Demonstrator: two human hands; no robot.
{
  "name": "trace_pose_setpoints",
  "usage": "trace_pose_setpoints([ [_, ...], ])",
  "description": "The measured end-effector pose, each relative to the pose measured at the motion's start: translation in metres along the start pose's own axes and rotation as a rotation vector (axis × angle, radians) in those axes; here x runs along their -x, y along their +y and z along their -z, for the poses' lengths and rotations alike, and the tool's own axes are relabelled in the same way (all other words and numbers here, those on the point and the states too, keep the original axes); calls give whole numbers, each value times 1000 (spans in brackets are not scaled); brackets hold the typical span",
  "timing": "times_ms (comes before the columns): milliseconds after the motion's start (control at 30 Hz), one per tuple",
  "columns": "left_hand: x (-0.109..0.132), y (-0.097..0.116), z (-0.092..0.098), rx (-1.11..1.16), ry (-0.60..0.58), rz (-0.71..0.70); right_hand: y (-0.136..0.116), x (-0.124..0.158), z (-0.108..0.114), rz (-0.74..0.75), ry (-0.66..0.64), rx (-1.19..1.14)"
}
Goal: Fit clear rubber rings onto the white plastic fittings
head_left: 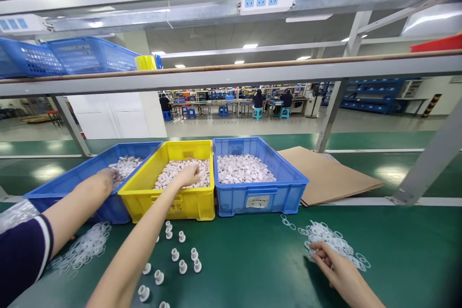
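My left hand (189, 175) reaches into the yellow bin (168, 198), over a heap of small white plastic parts (169, 173). It looks curled; its fingertips and anything in them are hidden. At the right, my right hand (334, 267) pinches with thumb and forefinger at the near left edge of a pile of thin whitish rings (330, 238), apparently on one ring. Several white flanged plastic bushings (183, 266) stand on the green tabletop (252, 260) between my arms.
Another person's arm (81, 204), dark-sleeved, reaches into the left blue bin (46, 195). More rings (84, 248) lie below that arm. A right blue bin (260, 197) holds white ring-like parts. Brown cardboard (332, 175) lies beside it. A shelf beam (231, 77) crosses above.
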State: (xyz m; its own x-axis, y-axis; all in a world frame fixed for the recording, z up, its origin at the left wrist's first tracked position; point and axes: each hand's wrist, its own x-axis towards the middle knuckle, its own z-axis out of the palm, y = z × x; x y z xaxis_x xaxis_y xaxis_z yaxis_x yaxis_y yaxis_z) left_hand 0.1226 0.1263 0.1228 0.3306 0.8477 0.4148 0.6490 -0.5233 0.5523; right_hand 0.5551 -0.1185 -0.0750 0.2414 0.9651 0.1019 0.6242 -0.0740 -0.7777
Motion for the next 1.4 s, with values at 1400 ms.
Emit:
trace_pose_setpoints([
  [1400,312,84,-167,1318,-89,462,-161,84,-88,350,-509,25],
])
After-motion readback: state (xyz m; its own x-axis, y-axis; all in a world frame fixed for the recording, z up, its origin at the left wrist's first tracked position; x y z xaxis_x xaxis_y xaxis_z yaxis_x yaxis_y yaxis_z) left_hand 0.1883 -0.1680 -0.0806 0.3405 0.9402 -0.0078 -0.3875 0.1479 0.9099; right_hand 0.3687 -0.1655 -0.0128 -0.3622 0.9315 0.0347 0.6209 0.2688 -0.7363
